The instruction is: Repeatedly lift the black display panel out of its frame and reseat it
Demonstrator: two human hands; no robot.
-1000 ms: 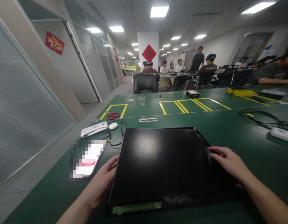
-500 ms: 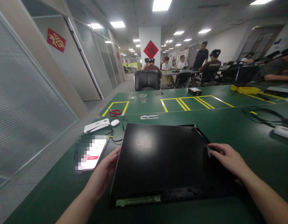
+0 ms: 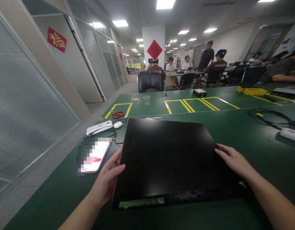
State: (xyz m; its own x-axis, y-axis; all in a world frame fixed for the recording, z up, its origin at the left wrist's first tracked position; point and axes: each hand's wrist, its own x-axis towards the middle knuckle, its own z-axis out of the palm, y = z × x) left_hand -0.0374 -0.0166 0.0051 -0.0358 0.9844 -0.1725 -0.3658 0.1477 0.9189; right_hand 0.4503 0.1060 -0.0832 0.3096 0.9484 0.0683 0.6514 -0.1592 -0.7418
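A flat black display panel (image 3: 161, 156) lies in front of me, tilted, its far edge raised. Along its near edge runs a strip of green circuit board (image 3: 141, 202). My left hand (image 3: 111, 172) grips the panel's left edge, thumb on the front face. At the right edge, my right hand (image 3: 230, 156) holds it between thumb and fingers. Beneath the panel's right side a dark part shows, mostly hidden.
Left of the panel lie a lit phone (image 3: 97, 156), a white power strip (image 3: 99, 127), a white mouse (image 3: 118, 125) and red scissors (image 3: 118, 114). A clear cup (image 3: 146, 100) stands farther back. Cables (image 3: 269, 116) and a white adapter (image 3: 291, 135) lie at right. Several people sit beyond the table.
The panel's far edge has risen and now covers the frame corner seen behind it before. My left thumb has come over onto its face; my right hand has shifted slightly right.
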